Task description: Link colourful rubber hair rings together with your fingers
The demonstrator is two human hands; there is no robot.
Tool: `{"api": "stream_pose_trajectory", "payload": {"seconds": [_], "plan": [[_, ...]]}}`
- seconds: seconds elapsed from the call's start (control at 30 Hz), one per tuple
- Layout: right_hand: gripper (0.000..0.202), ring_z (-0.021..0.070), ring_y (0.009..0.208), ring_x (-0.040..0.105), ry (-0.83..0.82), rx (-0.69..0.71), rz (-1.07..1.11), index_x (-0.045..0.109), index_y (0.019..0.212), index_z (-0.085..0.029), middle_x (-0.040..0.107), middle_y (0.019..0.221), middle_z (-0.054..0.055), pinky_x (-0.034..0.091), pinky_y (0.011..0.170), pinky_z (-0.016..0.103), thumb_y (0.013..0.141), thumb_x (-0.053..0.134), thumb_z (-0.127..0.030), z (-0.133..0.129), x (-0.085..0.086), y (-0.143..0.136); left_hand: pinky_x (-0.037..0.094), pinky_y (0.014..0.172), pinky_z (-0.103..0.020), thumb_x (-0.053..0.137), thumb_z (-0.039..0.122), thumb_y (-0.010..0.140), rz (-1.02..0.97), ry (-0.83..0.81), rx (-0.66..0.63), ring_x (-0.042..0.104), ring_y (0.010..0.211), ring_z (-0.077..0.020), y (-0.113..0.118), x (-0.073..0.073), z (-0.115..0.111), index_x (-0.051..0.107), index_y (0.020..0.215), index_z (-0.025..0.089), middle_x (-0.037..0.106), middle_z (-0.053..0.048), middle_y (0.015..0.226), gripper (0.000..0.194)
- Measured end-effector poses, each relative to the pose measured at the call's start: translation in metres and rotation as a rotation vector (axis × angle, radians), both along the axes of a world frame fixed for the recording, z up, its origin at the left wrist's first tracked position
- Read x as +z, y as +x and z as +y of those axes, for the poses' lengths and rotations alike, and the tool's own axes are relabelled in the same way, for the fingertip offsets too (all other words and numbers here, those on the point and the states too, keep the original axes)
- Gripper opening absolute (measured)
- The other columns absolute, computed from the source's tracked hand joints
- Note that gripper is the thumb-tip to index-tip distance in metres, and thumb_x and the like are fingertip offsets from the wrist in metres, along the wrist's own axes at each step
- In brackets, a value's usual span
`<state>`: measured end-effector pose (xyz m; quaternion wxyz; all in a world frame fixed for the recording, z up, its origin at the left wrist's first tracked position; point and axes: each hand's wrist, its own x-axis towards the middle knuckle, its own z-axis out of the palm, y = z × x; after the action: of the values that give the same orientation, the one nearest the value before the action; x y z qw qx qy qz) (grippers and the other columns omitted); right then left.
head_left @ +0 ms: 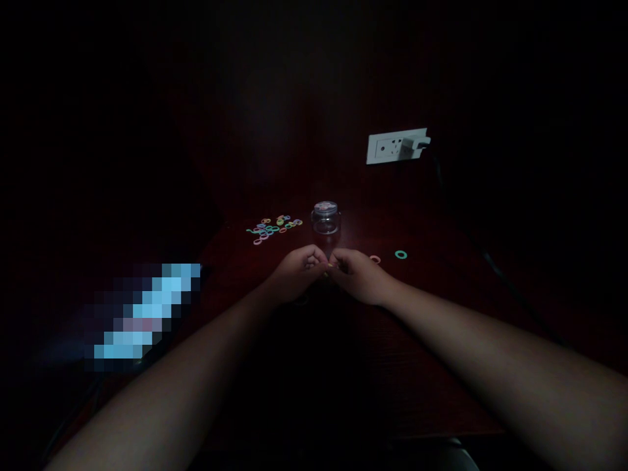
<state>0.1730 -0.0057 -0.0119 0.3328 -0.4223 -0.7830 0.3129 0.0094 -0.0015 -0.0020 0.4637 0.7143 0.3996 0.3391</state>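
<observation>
My left hand (303, 269) and my right hand (357, 273) meet at the fingertips over the dark red table. Both are closed in a pinch on a small yellow band (326, 274), mostly hidden by the fingers. Just beyond them stands a clear glass jar (326, 222) with its lid on. A pile of coloured bands (269, 229) lies to the left of the jar. Right of my right hand are a pink band (375, 260), partly covered by the hand, and a green band (401, 254).
A lit, blurred-out screen (152, 314) is at the left beside my left forearm. On the back wall a white socket (396, 146) holds a plug, with a dark cable running down the right side. The surroundings are very dark.
</observation>
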Motion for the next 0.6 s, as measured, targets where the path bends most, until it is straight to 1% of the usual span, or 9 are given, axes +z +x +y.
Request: {"api": "stream_pose_trajectory", "payload": {"seconds": [0.4, 0.6], "plan": [[0.014, 0.0103, 0.052, 0.042, 0.017, -0.002, -0.015, 0.044, 0.067, -0.019, 0.048, 0.057, -0.003, 0.029, 0.047, 0.022, 0.077, 0.048, -0.028, -0.0010, 0.0014, 0.0000, 0.036, 0.052, -0.017, 0.056, 0.031, 0.076, -0.013, 0.001, -0.022, 0.051, 0.057, -0.0063, -0.0005, -0.0031, 0.0027, 0.050, 0.079, 0.013, 0.056, 0.001, 0.065, 0.019], [0.015, 0.0089, 0.052, 0.042, 0.022, 0.006, -0.011, 0.044, 0.067, -0.018, 0.048, 0.058, -0.003, 0.029, 0.047, 0.021, 0.077, 0.049, -0.027, -0.0004, 0.0005, 0.0003, 0.035, 0.051, -0.017, 0.056, 0.031, 0.076, -0.015, -0.025, -0.024, 0.051, 0.056, -0.0057, -0.0002, -0.0026, 0.0022, 0.050, 0.079, 0.013, 0.056, 0.001, 0.066, 0.019]]}}
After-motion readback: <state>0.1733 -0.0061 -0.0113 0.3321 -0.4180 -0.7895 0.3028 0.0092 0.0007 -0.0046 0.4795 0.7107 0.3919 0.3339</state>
